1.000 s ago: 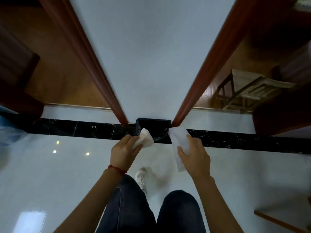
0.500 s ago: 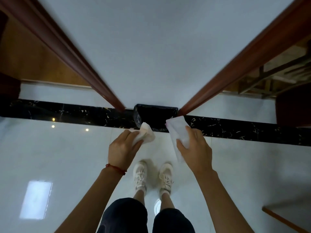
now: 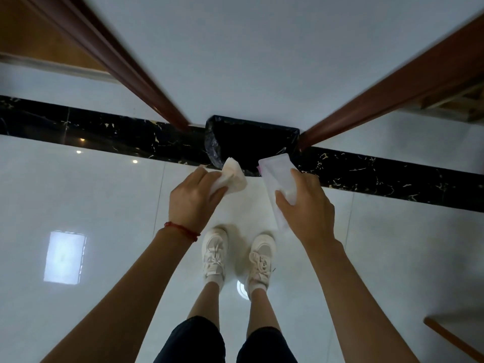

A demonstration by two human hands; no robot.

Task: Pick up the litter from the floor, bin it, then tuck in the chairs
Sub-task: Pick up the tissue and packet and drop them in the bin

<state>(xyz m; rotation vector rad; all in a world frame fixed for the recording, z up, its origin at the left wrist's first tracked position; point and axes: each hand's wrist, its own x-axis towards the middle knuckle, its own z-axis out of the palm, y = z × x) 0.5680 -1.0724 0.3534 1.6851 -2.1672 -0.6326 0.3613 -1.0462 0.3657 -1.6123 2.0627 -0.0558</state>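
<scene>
A bin lined with a black bag [image 3: 251,138] stands on the floor against the white wall, straight ahead of my feet. My left hand [image 3: 193,200] grips a crumpled white tissue [image 3: 233,176], held just short of the bin's near rim. My right hand [image 3: 306,208] holds a flat white plastic wrapper [image 3: 279,176] whose upper end reaches over the bin's near right corner. Both pieces of litter are raised above the floor.
Two reddish-brown door frames [image 3: 146,93] [image 3: 392,95] flank the white wall [image 3: 248,53]. A black marble strip [image 3: 104,137] crosses the glossy white floor. Part of a wooden chair [image 3: 468,100] shows at the right edge, and a wooden edge [image 3: 450,339] at the lower right.
I have stepped closer to the bin and stand with both feet together. The bin looks larger, and both hands with their litter are nearer its rim.
</scene>
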